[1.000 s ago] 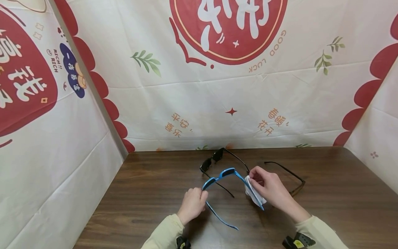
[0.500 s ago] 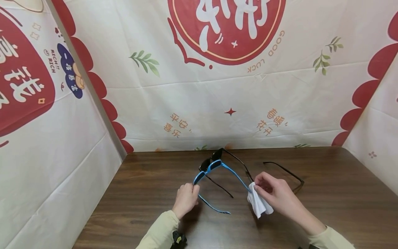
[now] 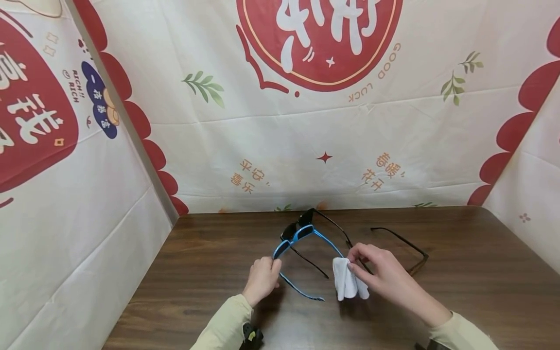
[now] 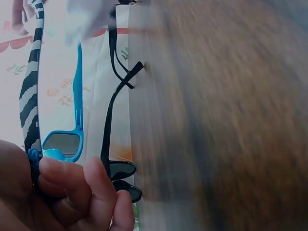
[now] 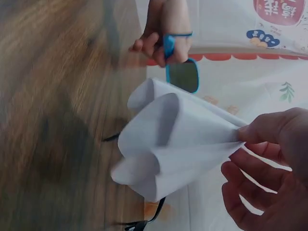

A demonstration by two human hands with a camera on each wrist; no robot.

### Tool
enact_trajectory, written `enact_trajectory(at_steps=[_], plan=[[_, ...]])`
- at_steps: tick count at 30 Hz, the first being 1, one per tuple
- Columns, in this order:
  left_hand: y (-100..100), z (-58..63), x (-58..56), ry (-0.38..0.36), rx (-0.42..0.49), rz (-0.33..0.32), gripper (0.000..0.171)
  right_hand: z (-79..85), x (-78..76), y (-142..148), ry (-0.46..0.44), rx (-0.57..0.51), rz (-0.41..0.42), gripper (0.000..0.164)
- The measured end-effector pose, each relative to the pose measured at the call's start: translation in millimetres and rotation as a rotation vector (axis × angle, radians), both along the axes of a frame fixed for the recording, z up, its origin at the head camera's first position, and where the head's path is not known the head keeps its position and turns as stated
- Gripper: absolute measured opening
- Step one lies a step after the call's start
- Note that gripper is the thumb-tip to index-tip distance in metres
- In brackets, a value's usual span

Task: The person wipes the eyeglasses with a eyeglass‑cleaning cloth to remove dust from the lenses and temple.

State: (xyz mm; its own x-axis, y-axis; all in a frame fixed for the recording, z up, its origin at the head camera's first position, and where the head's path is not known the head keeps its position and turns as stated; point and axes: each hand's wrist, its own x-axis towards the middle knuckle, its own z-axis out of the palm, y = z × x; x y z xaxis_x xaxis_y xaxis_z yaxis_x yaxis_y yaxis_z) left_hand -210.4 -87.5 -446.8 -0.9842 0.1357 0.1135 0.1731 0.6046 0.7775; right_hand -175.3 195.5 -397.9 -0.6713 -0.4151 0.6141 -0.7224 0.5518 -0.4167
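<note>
Dark wood-grain tabletop [image 3: 205,272] against a white printed backdrop [image 3: 267,138]

The backdrop bears a red medallion [image 3: 325,73], "GOOD LUCK" lettering [image 3: 396,47], green leaf sprigs [image 3: 204,87] and red scalloped sides [image 3: 136,119]; white panels [image 3: 105,214] flank it left and right, and pale light glosses the tabletop.

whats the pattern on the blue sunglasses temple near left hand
The temple has black-and-white stripes, clearest in left wrist view.

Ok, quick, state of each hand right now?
Left hand: closed, holding the blue-framed sunglasses.
Right hand: pinching the white cloth.
</note>
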Motion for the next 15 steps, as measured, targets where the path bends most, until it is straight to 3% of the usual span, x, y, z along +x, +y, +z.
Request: enact_trajectory(at_steps=[7, 15], plan=[[2, 2.0, 5.8, 0.038, -0.004, -0.034, 0.032, -7.1, -20.6, 0, -0.021, 0.068, 0.03, 0.016], [8, 4.7, 14.4, 0.008, 0.014, -0.094, 0.032, -11.7, -40.2, -5, -0.032, 0.108, -0.044, 0.022]])
